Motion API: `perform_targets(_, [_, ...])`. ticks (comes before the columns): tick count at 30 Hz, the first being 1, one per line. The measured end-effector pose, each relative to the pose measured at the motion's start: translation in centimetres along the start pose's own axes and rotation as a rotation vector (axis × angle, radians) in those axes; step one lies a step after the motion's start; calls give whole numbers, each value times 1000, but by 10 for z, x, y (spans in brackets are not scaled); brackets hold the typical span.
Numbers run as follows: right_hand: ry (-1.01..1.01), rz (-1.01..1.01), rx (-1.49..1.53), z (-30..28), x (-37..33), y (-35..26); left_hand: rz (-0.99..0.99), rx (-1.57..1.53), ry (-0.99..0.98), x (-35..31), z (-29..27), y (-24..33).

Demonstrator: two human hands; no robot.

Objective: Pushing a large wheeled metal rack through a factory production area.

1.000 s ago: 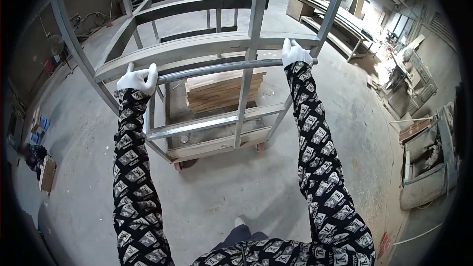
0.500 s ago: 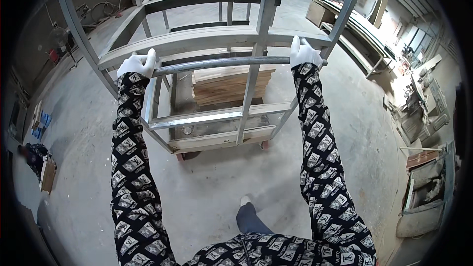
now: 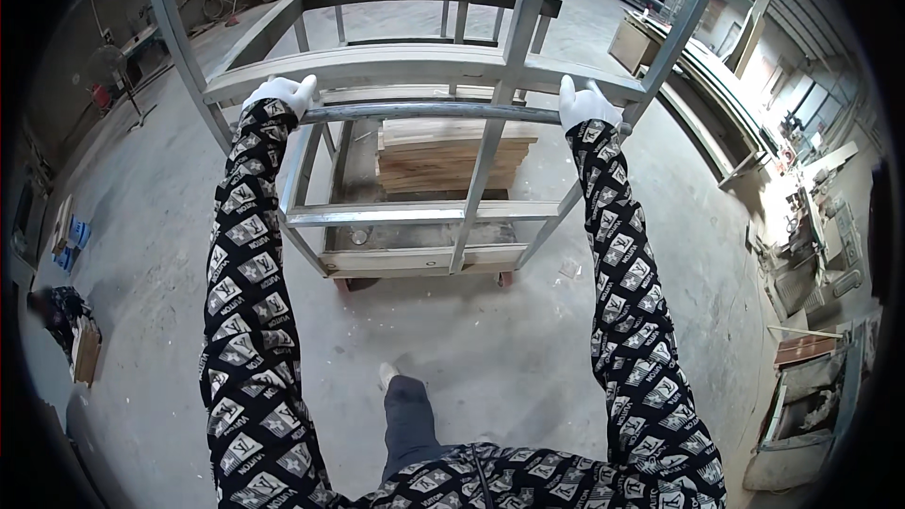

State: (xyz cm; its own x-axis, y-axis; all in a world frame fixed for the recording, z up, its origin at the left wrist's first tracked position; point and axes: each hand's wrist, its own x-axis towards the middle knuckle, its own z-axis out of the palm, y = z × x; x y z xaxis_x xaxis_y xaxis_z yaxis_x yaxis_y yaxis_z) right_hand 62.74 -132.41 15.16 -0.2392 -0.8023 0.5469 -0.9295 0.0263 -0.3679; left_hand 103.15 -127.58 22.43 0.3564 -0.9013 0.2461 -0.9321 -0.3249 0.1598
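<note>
Both my hands wear white gloves and hold a round metal push bar [image 3: 424, 111] on a tall metal-frame cart [image 3: 377, 66]. My left hand [image 3: 281, 96] is closed round the bar's left end, and my right hand [image 3: 588, 104] is closed round its right end. Each thumb points up or forward, and the bar hides the other fingertips in part. Low inside the frame lies a stack of wooden boards [image 3: 452, 162]. Small wheels [image 3: 505, 278] show beneath the cart's near lower edge. One of my legs [image 3: 410, 419] is stretched forward on the floor behind the cart.
At far left, a person [image 3: 58, 313] bends low by a light-coloured board or box [image 3: 86, 351]. Beyond are blue items [image 3: 74, 243] and a standing fan [image 3: 108, 66]. On the right stands a long bench [image 3: 702, 118], with machinery and scrap [image 3: 806, 386] along that side.
The cart and my hands sit slightly further right in view, still gripping the bar. My visible foot has changed from right of centre to left. The person at left appears lower.
</note>
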Motion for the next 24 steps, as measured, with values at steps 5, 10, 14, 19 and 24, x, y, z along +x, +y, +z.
perform_targets(5, [-114, 17, -117, 12, 5, 16, 127, 177, 22, 14, 34, -6])
perform_targets(10, [-324, 2, -194, 17, 14, 32, 109, 162, -21, -4, 33, 10])
perform_targets(14, [-191, 23, -84, 1, 0, 9, 73, 110, 38, -6, 20, 0])
perform_targets(19, [-82, -21, -4, -21, -3, -4, 113, 100, 33, -9, -6, -4])
perform_targets(24, [-26, -35, -27, 2, -1, -3, 27, 179, -28, 11, 18, -20])
